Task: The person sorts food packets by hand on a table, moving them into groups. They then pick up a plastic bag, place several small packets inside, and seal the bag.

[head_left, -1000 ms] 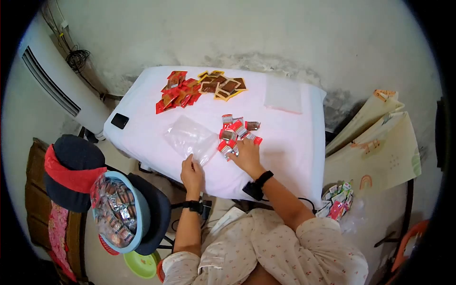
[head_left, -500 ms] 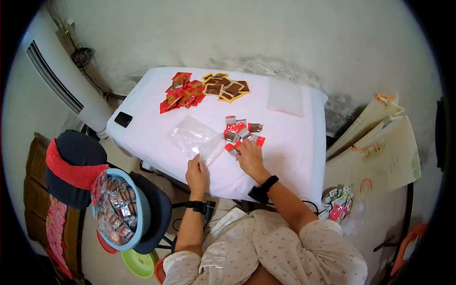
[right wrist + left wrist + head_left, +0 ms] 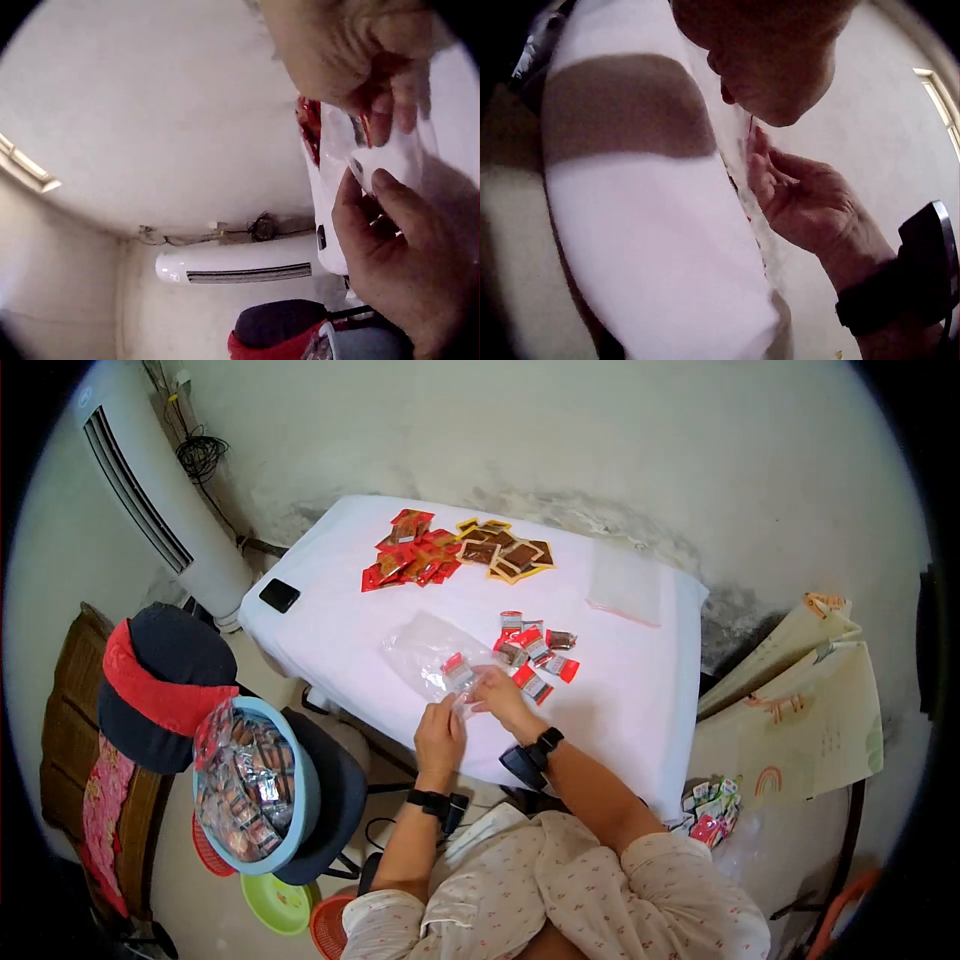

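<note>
My left hand [image 3: 440, 740] pinches the near edge of a clear plastic bag [image 3: 408, 645] that lies on the white-covered table. A small red-and-silver packet [image 3: 457, 668] shows at the bag's mouth, with the fingers of my right hand [image 3: 502, 698] curled at its near end. In the right wrist view the left hand [image 3: 405, 247] grips the film between thumb and fingers, just below the right hand [image 3: 367, 60]. More such packets [image 3: 535, 645] lie in a loose pile right of the bag.
Red packets [image 3: 410, 555] and brown yellow-edged packets [image 3: 510, 550] lie at the table's far side. Flat clear bags [image 3: 625, 585] are at the back right, a black phone [image 3: 279, 595] at the left. A blue basin [image 3: 312, 790] full of packets stands on a chair.
The right hand has moved left from the packet pile to the bag's mouth, bringing a red-and-silver packet. The left hand stays on the bag's edge, and the mouth has lifted somewhat.
</note>
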Demonstrator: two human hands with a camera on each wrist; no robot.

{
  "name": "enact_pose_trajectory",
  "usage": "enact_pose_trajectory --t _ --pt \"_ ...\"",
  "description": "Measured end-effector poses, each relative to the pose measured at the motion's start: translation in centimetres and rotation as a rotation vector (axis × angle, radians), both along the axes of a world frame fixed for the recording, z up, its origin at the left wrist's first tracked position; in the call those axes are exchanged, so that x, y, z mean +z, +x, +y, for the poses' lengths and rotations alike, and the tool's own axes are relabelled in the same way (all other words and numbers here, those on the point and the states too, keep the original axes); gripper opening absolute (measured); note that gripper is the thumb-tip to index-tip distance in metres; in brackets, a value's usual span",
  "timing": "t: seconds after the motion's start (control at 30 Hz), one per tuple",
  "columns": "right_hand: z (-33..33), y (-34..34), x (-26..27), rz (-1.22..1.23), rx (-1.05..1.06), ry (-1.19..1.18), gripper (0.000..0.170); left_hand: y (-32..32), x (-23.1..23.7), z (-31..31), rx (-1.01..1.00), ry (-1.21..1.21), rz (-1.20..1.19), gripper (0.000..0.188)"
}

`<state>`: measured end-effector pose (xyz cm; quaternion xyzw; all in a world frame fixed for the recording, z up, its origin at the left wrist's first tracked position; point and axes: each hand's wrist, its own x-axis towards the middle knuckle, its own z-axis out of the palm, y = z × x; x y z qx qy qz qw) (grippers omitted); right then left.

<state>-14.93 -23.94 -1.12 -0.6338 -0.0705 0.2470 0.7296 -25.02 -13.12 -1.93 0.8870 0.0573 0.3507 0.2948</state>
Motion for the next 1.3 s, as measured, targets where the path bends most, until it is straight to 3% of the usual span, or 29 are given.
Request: enact_pose_trajectory --t 0.07,0.13,0.2,0.23,0.3,0.33,0.4,0.43,0.5,0.6,0.83,0.93,1.0,1.03,1.07,1.13,1.17,1.23,1.3 --pt "0.5 -0.8 0.3 0.114 0.180 0.088 0.043 -0.2 -0.2 0.2 0.016 0.004 0.035 0.030" --pt "1.2 -0.2 -2.7 0.113 0.163 0.120 0.049 -0.4 -0.7 0.3 0.027 -0.025 0.062 0.031" --pt "1.2 -0.2 -3.7 0.275 0.172 0.402 0.048 -0.5 -1.4 0.5 0.049 -0.043 0.076 0.031" --pt "1.4 -0.3 -4.2 0.275 0.174 0.401 0.048 -0.5 -1.7 0.6 0.067 -0.056 0.090 0.031" --pt "2.0 -0.2 -4.5 0.388 0.179 0.717 0.048 -0.7 -2.0 0.5 0.060 -0.071 0.087 0.032" --pt "2.4 0.1 -4.7 0.386 0.179 0.716 0.048 -0.6 -2.1 0.5 0.053 -0.087 0.084 0.034" --pt "3.2 0.0 -2.6 0.548 -0.046 0.777 0.063 -0.7 -1.7 0.2 0.055 -0.107 0.108 0.034" --pt "3.4 0.0 -1.7 0.549 -0.045 0.777 0.063 -0.8 -1.4 0.2 0.056 -0.123 0.134 0.035" --pt "4.1 0.2 -0.9 0.553 -0.118 0.765 0.080 -0.8 -1.5 0.2 0.057 -0.126 0.151 0.035" --pt "4.5 0.9 -1.4 0.464 -0.011 0.767 0.091 -0.6 -1.8 0.3 0.055 -0.101 0.141 0.035" --pt "5.7 3.2 -1.6 0.511 -0.153 0.817 0.096 -0.7 -2.0 0.3 0.060 -0.042 0.115 0.036" --pt "3.3 2.0 -2.0 0.486 -0.102 0.741 0.086 -0.7 -1.9 0.5 0.075 -0.048 0.101 0.036" --pt "0.6 -0.4 -0.7 0.287 0.107 0.412 0.069 -0.6 -2.0 0.7 0.069 -0.051 0.106 0.036" --pt "-1.1 -1.7 0.9 0.169 0.040 0.248 0.043 -0.7 -1.6 0.8 0.076 -0.053 0.131 0.037" --pt "-2.6 -1.6 0.0 0.168 0.033 0.247 0.043 -0.7 -1.3 0.8 0.089 -0.055 0.154 0.037" --pt "-5.6 -0.9 -2.0 -0.881 -0.301 -0.537 0.034 -0.7 -1.4 1.0 0.083 -0.052 0.152 0.037" --pt "-6.9 -0.9 -1.7 -0.882 -0.306 -0.538 0.034 -0.8 -1.4 1.0 0.087 -0.064 0.158 0.037" --pt "-8.9 -0.9 -0.2 -1.007 -0.345 -0.812 0.030 -0.8 -1.5 0.9 0.084 -0.073 0.160 0.037" --pt "-9.6 -1.2 -0.7 -0.987 -0.339 -0.861 0.030 -0.8 -1.7 0.9 0.076 -0.083 0.114 0.036"
